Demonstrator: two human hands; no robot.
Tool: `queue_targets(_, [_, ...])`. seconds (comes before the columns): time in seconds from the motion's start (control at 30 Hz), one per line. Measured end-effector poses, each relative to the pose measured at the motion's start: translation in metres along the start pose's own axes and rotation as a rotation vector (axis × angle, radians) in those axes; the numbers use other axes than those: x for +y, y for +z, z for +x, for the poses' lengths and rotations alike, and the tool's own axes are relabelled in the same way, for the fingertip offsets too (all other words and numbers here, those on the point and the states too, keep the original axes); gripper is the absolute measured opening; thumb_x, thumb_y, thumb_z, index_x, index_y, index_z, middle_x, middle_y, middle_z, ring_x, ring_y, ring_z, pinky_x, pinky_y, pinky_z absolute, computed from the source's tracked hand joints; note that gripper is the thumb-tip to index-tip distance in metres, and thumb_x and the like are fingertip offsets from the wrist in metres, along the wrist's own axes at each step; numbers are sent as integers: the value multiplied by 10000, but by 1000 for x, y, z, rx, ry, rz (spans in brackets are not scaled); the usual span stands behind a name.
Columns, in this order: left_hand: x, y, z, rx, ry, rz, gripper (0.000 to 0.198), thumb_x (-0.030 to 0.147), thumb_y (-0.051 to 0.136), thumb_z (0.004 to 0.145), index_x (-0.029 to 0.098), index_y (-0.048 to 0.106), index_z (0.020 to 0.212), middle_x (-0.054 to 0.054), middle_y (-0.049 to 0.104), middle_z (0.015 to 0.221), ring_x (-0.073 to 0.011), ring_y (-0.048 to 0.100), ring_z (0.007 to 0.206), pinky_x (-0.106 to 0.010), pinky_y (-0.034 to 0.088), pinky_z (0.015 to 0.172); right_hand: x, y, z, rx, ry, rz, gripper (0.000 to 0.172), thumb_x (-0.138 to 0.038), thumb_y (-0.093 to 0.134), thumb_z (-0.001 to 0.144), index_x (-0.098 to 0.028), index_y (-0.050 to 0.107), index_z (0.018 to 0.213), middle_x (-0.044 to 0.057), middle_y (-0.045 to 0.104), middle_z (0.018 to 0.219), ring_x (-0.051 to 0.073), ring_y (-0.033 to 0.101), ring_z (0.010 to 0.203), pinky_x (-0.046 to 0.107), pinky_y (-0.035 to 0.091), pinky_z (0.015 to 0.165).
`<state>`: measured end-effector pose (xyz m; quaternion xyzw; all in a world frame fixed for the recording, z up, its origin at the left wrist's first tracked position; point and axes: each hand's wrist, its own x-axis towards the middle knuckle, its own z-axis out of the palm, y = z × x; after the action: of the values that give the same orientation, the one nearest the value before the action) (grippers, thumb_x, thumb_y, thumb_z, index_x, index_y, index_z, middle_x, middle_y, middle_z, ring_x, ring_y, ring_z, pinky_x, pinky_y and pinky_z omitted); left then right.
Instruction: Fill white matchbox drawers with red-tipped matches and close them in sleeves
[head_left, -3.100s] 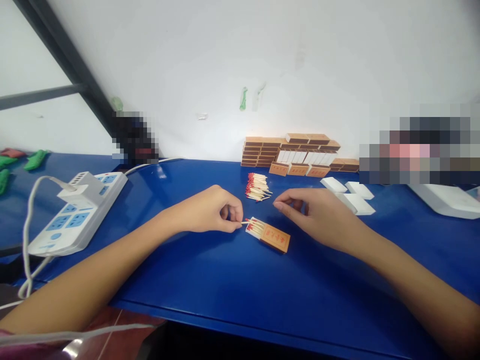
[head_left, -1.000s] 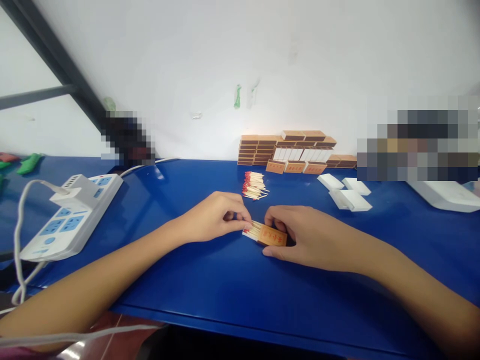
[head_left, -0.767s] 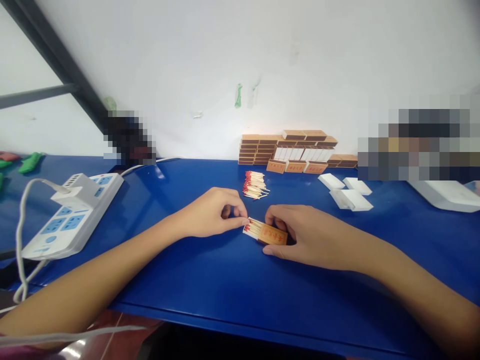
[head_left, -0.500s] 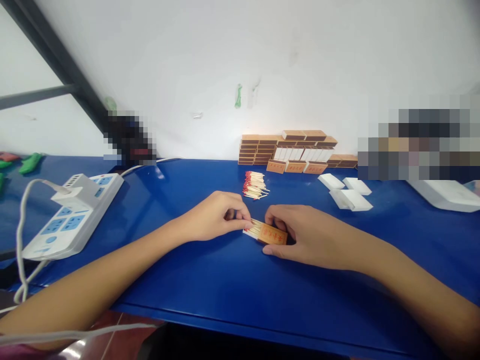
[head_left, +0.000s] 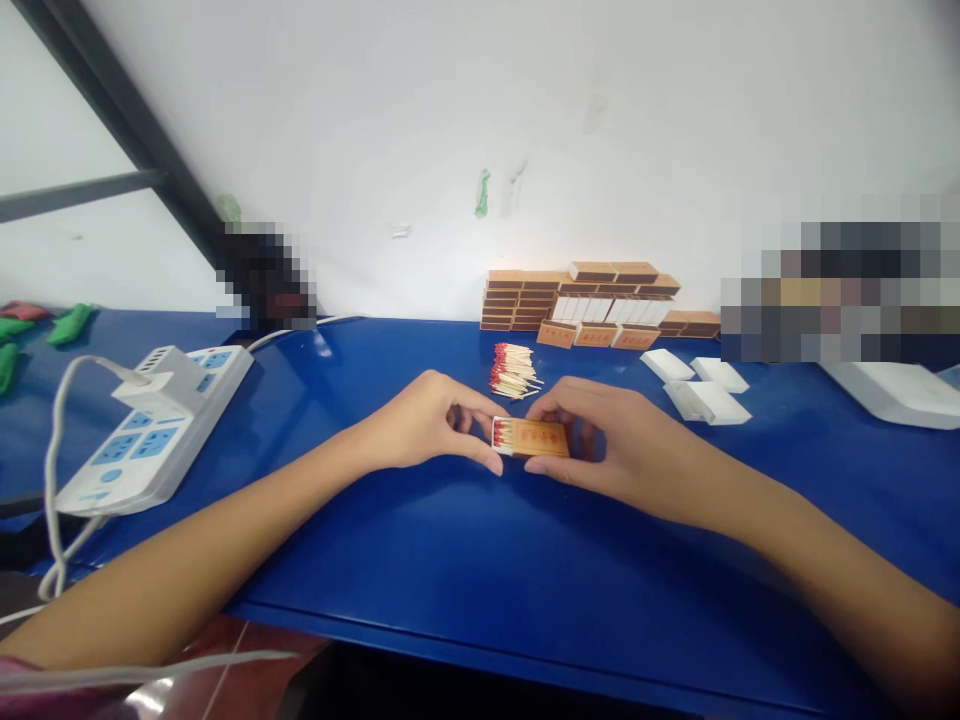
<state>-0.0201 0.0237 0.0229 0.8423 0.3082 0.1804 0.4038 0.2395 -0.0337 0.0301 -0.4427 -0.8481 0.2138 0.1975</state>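
Note:
An orange matchbox (head_left: 541, 438) is between my hands, its white tray partly out on the left and showing red-tipped matches. My right hand (head_left: 611, 440) grips the sleeve between thumb and fingers. At the tray end, my left hand (head_left: 431, 425) has its thumb below and fingers above the box, with a gap between them; whether they touch the tray is hard to tell. Just behind the box, a pile of loose matches (head_left: 514, 371) lies on the blue table (head_left: 450, 560).
Stacked matchboxes (head_left: 525, 300) stand against the wall. Several white trays (head_left: 705, 400) lie at the right, near a larger white object (head_left: 892, 392). A power strip (head_left: 161, 430) with white cables sits at the left. Green and red items (head_left: 71, 325) are at the far left.
The tray has slid further into the sleeve, and the box has turned nearly level and moved slightly away from me. My left thumb and fingers have spread apart.

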Motion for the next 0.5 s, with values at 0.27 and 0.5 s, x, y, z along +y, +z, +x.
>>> queue_targets(0.27, [3, 18, -3, -3, 7, -144, 691, 505, 986, 586, 173, 764, 1150, 50, 650, 648, -90, 480, 571, -202, 365, 531, -7, 15, 0, 75, -154, 168, 367, -404, 806, 896, -254, 700, 1213, 63, 715, 1162, 206, 680, 992, 329, 542, 857])
queue_targets(0.5, [3, 16, -5, 1, -4, -184, 892, 472, 1020, 515, 188, 710, 1302, 73, 628, 625, -93, 491, 582, -200, 380, 554, -17, 24, -1, 21, -222, 224, 306, -462, 774, 912, -250, 758, 1132, 57, 745, 1139, 209, 705, 990, 313, 545, 843])
